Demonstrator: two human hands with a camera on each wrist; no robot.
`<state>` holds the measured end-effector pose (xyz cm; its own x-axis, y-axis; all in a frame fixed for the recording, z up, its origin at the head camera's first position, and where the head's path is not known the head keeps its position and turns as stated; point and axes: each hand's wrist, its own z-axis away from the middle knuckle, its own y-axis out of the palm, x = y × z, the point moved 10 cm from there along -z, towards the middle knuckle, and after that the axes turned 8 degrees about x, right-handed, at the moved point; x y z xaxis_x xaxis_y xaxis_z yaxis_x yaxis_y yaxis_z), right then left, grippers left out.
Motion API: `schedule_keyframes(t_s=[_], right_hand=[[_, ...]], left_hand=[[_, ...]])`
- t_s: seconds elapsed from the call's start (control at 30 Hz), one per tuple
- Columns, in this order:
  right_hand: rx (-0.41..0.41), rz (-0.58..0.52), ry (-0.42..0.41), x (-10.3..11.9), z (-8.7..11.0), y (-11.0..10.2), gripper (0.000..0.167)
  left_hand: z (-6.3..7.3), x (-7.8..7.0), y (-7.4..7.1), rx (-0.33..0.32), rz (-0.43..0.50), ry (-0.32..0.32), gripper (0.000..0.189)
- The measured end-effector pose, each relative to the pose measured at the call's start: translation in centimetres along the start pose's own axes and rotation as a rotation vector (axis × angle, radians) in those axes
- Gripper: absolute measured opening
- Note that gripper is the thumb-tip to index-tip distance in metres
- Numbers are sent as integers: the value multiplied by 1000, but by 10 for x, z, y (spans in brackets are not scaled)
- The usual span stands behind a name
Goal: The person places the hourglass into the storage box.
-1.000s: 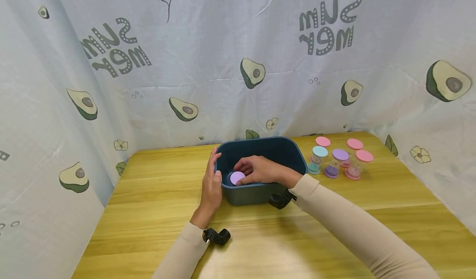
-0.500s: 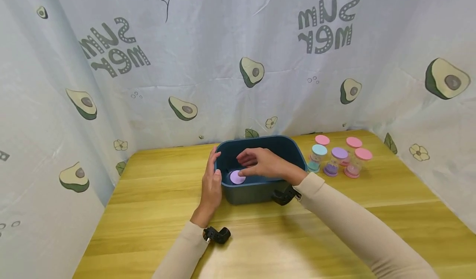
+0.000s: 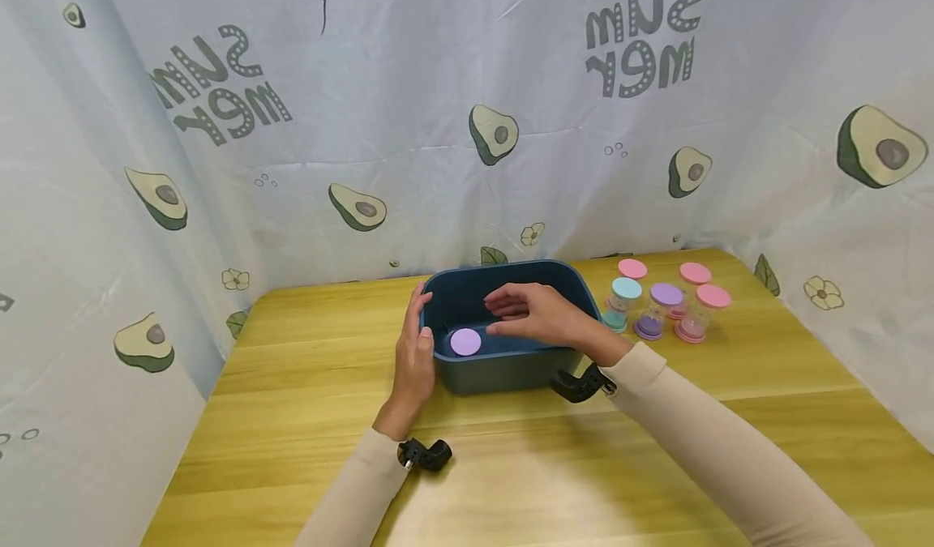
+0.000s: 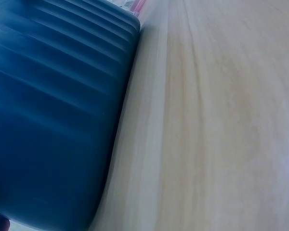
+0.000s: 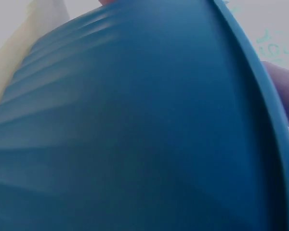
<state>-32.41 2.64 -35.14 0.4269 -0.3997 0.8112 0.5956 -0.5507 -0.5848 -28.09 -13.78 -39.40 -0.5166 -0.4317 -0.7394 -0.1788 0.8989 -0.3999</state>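
The right hand [image 3: 538, 316] has moved rightward off the purple disc [image 3: 465, 342], its grip loosely parted and holding nothing over the dark blue bin [image 3: 503, 374], while the disc lies inside near the front left corner and the left hand [image 3: 414, 367], fingers extended, grasping nothing, rests against the left wall.

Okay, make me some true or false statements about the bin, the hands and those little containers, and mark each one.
1. A purple lid shows inside the dark blue bin. True.
2. The right hand is gripping that purple lid. False: the right hand is apart from it.
3. The left hand is at the bin's left side. True.
4. Five small containers stand right of the bin. True.
5. Their rightmost lid is light blue. False: a pink lid is rightmost.
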Motion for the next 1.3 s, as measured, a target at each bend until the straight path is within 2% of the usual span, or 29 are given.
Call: schedule_keyframes(t_s=[0.2, 0.4, 0.9, 1.3], right_hand=[[-44, -4, 0, -2, 13, -13, 51], [-101, -40, 10, -6, 27, -28, 51], [-204, -68, 27, -8, 55, -49, 52], [-303, -109, 42, -22, 74, -66, 51]], left_hand=[[1, 0, 0, 2, -3, -11, 53], [0, -2, 1, -5, 2, 7, 54], [2, -2, 1, -9, 7, 6, 55], [1, 0, 0, -12, 21, 29, 54]])
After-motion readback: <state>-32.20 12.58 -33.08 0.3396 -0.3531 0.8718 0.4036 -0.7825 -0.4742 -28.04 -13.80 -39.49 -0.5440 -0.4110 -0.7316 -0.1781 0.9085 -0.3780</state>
